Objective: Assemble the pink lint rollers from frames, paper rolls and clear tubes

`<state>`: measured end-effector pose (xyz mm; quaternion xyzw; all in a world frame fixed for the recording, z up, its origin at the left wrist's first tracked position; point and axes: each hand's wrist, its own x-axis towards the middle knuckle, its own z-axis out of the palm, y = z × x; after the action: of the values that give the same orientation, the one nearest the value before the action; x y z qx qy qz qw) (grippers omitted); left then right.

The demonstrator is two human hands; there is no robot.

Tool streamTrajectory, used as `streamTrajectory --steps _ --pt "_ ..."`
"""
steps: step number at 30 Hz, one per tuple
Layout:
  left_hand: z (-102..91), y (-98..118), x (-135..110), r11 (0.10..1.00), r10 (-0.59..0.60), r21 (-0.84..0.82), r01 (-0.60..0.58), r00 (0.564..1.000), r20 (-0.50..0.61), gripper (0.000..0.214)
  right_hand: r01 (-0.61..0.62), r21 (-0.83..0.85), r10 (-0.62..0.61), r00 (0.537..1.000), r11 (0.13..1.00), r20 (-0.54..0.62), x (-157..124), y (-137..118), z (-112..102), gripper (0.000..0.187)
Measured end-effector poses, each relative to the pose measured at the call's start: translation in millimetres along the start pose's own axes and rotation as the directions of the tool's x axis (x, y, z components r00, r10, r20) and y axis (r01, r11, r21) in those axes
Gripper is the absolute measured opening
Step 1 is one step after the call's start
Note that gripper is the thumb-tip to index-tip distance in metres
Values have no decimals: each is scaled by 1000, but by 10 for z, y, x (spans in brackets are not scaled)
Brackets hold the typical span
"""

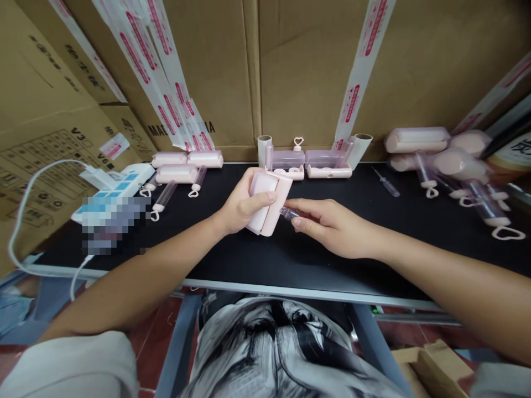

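Note:
My left hand (240, 205) is wrapped round a pink lint-roller case (270, 202), holding it just above the black table (249, 260). My right hand (327, 224) pinches a clear tube-like handle (289, 213) whose tip meets the case's right side. Both hands are at the middle of the table, close together.
Pink cases and clear handles with heart-shaped ends lie at the back left (178, 174), back centre (307, 163) and right (452, 160). A small screwdriver (386, 182) lies right of centre. A white power strip (120, 185) with a cable sits at the left. Cardboard boxes (290, 66) wall the back.

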<state>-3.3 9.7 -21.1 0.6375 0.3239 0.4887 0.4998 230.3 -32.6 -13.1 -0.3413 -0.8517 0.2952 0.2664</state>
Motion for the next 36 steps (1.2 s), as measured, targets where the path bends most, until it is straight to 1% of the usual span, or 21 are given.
streamTrajectory --steps 9,11,13,15,17,18,21,23,26,29,32,36 --pt "-15 -23 1 989 57 136 -57 998 -2 62 30 -60 -30 1000 998 3 30 21 21 44" --pt "-20 -20 -20 976 84 200 -82 996 -4 63 17 -77 -18 1000 997 -4 40 39 36 45" --pt "-25 -7 -42 947 112 301 -111 994 15 65 14 -99 -14 1000 995 1 52 79 49 44" --pt "-28 7 -47 921 112 371 -119 993 41 65 45 -114 -43 999 992 22 64 126 54 44" --pt "-27 12 -25 931 108 349 -110 994 25 62 84 -116 -83 996 990 15 73 157 47 44" --pt "-26 10 -5 942 114 319 -108 993 -1 60 85 -114 -87 996 990 -10 76 160 41 44" --pt "-24 -16 62 954 151 273 -127 986 -69 57 38 -106 -48 994 994 -94 84 126 36 44" --pt "-28 -41 87 952 161 277 -134 984 -75 58 7 -107 -20 993 994 -120 88 95 46 43" --pt "-37 -75 83 951 146 283 -122 987 -67 59 -31 -110 18 993 993 -121 90 73 64 36" --pt "-40 -85 54 947 138 299 -118 989 -47 60 -40 -125 29 996 991 -87 79 64 65 31" --pt "-26 -58 17 924 158 357 -140 987 -21 62 -21 -186 7 997 982 -76 60 32 65 26" --pt "-5 6 -14 833 234 514 -204 972 7 66 -10 -241 -14 995 971 -95 48 -14 62 24"
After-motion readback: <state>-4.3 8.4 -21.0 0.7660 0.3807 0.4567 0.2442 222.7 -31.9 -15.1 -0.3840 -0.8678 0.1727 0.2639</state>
